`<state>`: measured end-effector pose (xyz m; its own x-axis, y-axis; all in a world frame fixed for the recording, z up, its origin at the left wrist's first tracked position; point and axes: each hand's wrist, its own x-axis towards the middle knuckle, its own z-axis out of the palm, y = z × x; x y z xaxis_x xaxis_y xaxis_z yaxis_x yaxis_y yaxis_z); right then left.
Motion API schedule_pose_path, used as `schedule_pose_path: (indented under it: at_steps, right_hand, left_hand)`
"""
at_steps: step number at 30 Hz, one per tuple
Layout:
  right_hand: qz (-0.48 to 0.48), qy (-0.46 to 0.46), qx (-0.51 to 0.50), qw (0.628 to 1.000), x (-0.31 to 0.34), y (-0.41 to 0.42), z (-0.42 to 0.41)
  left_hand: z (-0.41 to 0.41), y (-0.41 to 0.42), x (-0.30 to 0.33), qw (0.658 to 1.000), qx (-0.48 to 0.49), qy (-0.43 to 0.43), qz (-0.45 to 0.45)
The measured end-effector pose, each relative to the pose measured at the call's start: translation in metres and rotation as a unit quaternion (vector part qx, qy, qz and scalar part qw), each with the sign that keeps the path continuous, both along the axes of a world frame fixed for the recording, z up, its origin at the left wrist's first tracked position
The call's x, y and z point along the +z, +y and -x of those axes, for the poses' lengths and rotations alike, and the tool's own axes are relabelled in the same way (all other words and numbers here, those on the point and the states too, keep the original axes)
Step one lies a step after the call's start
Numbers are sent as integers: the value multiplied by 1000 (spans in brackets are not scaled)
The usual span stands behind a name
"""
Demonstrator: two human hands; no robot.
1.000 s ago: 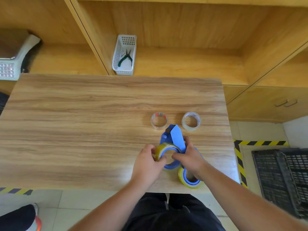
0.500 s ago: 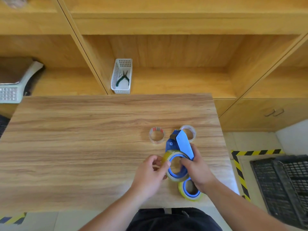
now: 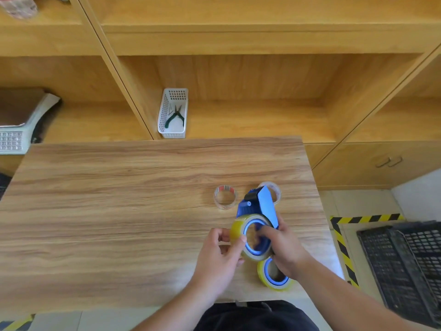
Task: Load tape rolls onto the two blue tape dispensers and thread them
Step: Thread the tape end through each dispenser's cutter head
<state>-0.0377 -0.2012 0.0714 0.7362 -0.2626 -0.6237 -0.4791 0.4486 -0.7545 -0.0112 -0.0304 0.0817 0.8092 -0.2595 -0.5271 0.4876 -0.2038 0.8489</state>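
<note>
A blue tape dispenser (image 3: 259, 205) is held tilted just above the wooden table (image 3: 119, 211), with a yellowish tape roll (image 3: 237, 231) sitting on its blue hub. My right hand (image 3: 284, 247) grips the dispenser from the right, fingers reaching into the hub. My left hand (image 3: 222, 253) pinches the roll's left edge. A second yellowish roll on a blue hub (image 3: 274, 277) lies near the table's front right corner, partly under my right wrist. Two small clear tape rolls lie behind: one (image 3: 225, 197) to the left, the other (image 3: 275, 189) half hidden by the dispenser.
A white basket (image 3: 173, 114) holding green-handled pliers stands on the shelf behind the table. A scale (image 3: 21, 123) sits on the shelf at left. A black crate (image 3: 405, 271) is on the floor at right, beside yellow-black floor tape (image 3: 341, 247).
The dispenser with its roll has been lifted and tipped slightly toward me; both hands keep their hold. The camera has tilted up, showing more of the shelves.
</note>
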Motion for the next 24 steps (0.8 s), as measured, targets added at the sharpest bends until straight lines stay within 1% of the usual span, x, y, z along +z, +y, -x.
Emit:
schedule_pose_path:
  at_steps: [2, 4, 5, 7, 9, 13, 16, 17, 20, 24]
  right_hand:
    - [-71, 5, 14, 997, 4, -2, 1]
    - [-116, 13, 57, 992, 8, -5, 3]
    - [-133, 14, 81, 988, 9, -5, 4]
    - [-164, 19, 128, 978, 8, -6, 7]
    - [-184, 26, 165, 969, 8, -5, 10]
    - [-215, 41, 200, 955, 8, -5, 15]
    - [-217, 70, 215, 950, 6, -5, 16]
    - [-220, 77, 219, 948, 4, -5, 17]
    - [-217, 93, 225, 945, 4, -6, 17]
    - [-210, 112, 253, 938, 5, -9, 20]
  left_hand:
    - [-9, 7, 1, 992, -74, -92, -32]
    - [-21, 16, 3, 972, -133, -189, -39]
    - [-27, 20, 3, 962, -160, -217, -35]
    - [-38, 27, 5, 945, -218, -243, -25]
    - [-45, 32, 6, 933, -253, -256, -25]
    - [-45, 35, 12, 917, -266, -292, -49]
    - [-42, 38, 14, 882, -273, -377, -78]
    - [-42, 39, 16, 874, -277, -389, -86]
    - [-46, 40, 22, 866, -295, -391, -101]
    - [-57, 38, 27, 825, -366, -415, -115]
